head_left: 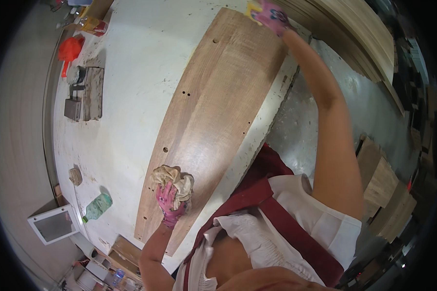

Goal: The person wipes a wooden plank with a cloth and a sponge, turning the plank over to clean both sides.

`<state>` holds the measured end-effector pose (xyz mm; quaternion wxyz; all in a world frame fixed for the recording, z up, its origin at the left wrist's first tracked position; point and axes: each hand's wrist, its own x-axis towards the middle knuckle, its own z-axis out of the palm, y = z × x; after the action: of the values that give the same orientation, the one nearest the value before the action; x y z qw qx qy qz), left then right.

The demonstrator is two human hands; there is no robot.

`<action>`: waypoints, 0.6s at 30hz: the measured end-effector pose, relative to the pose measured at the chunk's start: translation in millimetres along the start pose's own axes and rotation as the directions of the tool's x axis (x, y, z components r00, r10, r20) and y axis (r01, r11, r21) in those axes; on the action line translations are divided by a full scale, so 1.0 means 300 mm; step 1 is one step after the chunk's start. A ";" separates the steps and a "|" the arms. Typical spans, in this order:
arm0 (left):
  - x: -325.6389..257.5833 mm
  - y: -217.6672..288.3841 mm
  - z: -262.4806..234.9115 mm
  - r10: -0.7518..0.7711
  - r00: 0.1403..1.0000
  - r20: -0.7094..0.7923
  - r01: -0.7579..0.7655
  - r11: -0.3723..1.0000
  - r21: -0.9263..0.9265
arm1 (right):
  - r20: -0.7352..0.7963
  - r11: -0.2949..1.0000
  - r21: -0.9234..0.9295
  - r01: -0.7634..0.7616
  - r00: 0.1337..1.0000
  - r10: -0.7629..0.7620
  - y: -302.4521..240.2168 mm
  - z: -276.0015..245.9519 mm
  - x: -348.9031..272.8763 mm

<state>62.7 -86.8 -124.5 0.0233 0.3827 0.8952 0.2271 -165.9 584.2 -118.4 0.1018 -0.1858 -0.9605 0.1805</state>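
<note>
Wood panel (213, 116) lies flat on the white tabletop (131, 97), running from about 7 o'clock up to 1 o'clock across the picture, with small drilled holes along its edges. The left hand (169, 203), in a pink glove, has its grip clamped on a crumpled beige rag (174, 180) pressed onto the panel's near end at 7 o'clock. The right hand (272, 14), also pink-gloved, rests on the panel's far end at 12 o'clock with a yellow piece beside it; whether its grip is closed cannot be told. On the tabletop toward 9 o'clock stand a wooden block (92, 92) and an orange-red container (70, 48); a green bottle (98, 206) lies at 8 o'clock.
</note>
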 end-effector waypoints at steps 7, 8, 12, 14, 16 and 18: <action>0.004 0.018 0.004 0.048 0.999 0.005 -0.048 0.996 0.071 | -0.081 0.941 -0.169 -0.292 0.956 0.282 0.330 -0.182 -0.351; 0.008 0.021 0.004 0.046 0.999 0.002 -0.046 0.997 0.063 | -0.184 0.950 -0.126 -0.285 0.948 0.260 0.386 -0.159 -0.372; 0.009 0.034 -0.025 0.041 0.999 0.027 -0.042 0.998 0.056 | -0.321 0.990 0.039 -0.133 0.937 0.138 0.312 -0.081 -0.413; 0.011 0.020 -0.030 0.046 0.998 0.050 -0.048 0.998 0.047 | -0.376 0.966 0.256 -0.048 0.915 0.145 0.289 -0.017 -0.431; -0.010 0.000 -0.018 0.044 0.998 0.042 -0.046 0.998 0.053 | -0.356 0.940 0.335 -0.061 0.916 0.186 0.196 0.015 -0.460; -0.005 0.001 -0.019 0.035 0.999 0.026 -0.037 0.997 0.063 | -0.267 0.945 0.266 -0.190 0.927 0.261 -0.024 -0.060 -0.602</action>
<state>62.7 -89.6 -119.5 0.0182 0.4022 0.8945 0.1944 0.9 512.2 -122.5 0.2456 -0.3075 -0.8777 0.2734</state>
